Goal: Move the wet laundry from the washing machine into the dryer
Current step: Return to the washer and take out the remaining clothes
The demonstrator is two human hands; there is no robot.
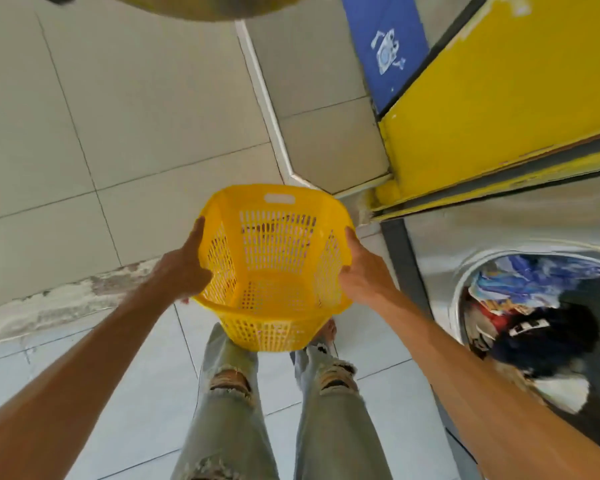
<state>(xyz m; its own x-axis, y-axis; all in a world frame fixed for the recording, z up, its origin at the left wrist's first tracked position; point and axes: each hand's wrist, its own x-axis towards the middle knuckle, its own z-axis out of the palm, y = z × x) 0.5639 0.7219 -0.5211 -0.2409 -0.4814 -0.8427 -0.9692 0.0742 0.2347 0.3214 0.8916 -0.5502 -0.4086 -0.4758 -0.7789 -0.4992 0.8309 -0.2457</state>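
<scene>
Between the two hands hangs a yellow basket [274,268], held in the air above the floor [118,116] and the person's knees. The left hand [184,268] grips its left rim, thumb up along the outer wall; the right hand [364,271] grips the right rim, fingers curled over the edge. Both grips are closed on the basket, which looks empty. Right of the right grip and a little lower, the washer [430,237] stands with its round opening in view, and the wet laundry [534,327] is all inside the drum, a heap of blue, red, black and white cloth. No dryer can be made out for certain. By my reading the task is at its start: the basket is being brought to the washer. Next, it should go down on the floor just below the opening, freeing both hands to pull out the laundry.
</scene>
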